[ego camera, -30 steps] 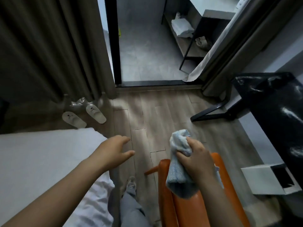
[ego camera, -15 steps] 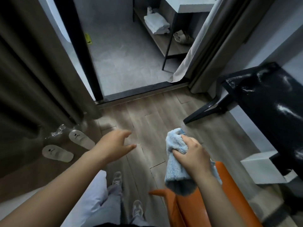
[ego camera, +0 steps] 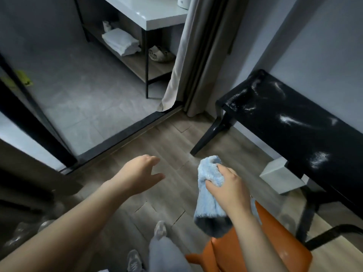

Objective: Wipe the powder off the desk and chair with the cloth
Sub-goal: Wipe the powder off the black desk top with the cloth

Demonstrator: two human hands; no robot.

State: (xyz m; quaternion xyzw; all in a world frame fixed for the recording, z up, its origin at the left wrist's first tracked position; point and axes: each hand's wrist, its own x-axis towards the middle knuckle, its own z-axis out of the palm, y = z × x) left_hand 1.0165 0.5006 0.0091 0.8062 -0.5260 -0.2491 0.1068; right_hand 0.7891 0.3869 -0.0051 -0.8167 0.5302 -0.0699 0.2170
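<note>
Wood-plank floor (ego camera: 157, 146) fills the centre. One glossy black desk (ego camera: 275, 134), right, bears several white powder streaks (ego camera: 288, 119). One orange plastic chair (ego camera: 290, 252) sits lower right. Right hand (ego camera: 229, 185) clenches one fluffy light-blue cloth (ego camera: 208, 197), centre-right; left hand (ego camera: 141, 173) hovers empty, fingers loosely apart.

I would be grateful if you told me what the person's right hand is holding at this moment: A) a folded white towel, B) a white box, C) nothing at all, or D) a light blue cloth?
D: the right hand grips the light blue cloth bunched in its fingers above the orange chair, while the left hand is empty.
</note>
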